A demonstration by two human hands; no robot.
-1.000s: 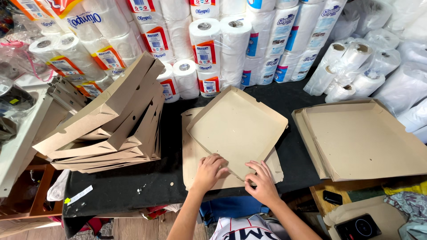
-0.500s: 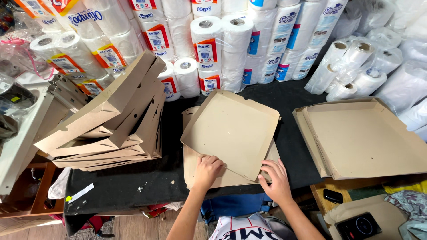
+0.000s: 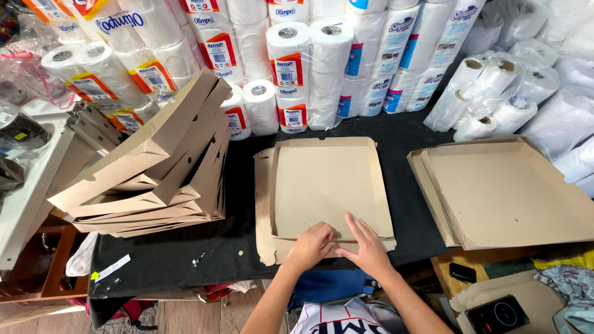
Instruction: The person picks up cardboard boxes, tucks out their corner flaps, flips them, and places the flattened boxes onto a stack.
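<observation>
Lowered since half-second earlier: flat brown cardboard pizza-box blank (image 3: 328,192), then tilted up, now lying flat on black-covered counter (image 3: 167,260); left hand (image 3: 311,245) loosely curled, right hand (image 3: 366,244) spread open, both pressing blank's near edge, grasping nothing; step judged: flattening near flap; next move calls for firm crease; slanted stack of folded brown boxes (image 3: 154,167) well left; paper rolls (image 3: 309,68) behind.

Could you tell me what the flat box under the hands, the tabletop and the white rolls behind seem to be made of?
The flat box looks like plain brown cardboard, matte, with creased, folded-up edges. The tabletop seems covered in a black sheet, dull and slightly dusty; fabric or plastic, hard to say. The white rolls look like soft paper on cardboard cores, wrapped in thin glossy plastic film that catches the light.
</observation>
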